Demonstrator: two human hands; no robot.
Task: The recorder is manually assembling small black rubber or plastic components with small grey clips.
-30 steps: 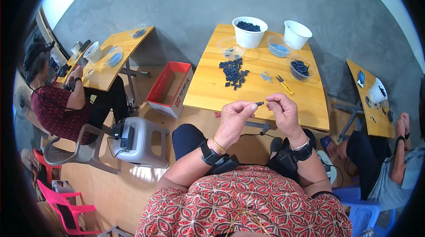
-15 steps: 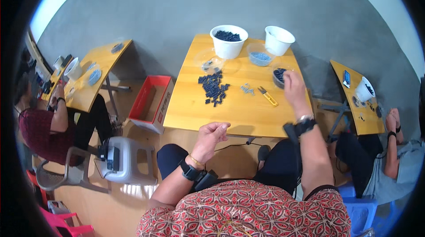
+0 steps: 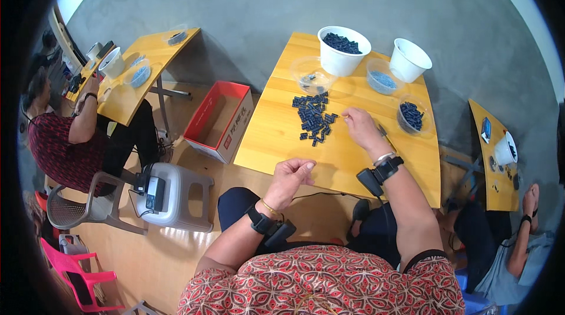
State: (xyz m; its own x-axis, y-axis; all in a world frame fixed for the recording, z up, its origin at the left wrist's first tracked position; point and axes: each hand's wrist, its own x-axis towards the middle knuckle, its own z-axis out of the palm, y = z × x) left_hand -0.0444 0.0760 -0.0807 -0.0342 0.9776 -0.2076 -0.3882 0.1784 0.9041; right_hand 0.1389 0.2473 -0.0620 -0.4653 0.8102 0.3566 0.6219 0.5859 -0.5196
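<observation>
My right hand reaches over the yellow wooden table, its fingertips touching the right edge of a pile of small dark blue pieces. I cannot see whether it grips one. My left hand hovers at the table's front edge with its fingers curled in; nothing shows in it. Beyond the pile stand a white bucket of dark blue pieces, an empty white bucket, a clear bowl, a bowl of light blue bits and a bowl of dark pieces.
A red open box lies on the floor left of the table. A grey stool carries a small device. A person sits at the left table; another person sits by the right table. A pink chair stands lower left.
My right hand left the bowl of dark pieces on the right and came back left to the pile. My left hand stayed curled near the table's front edge. The view shifted a little.
</observation>
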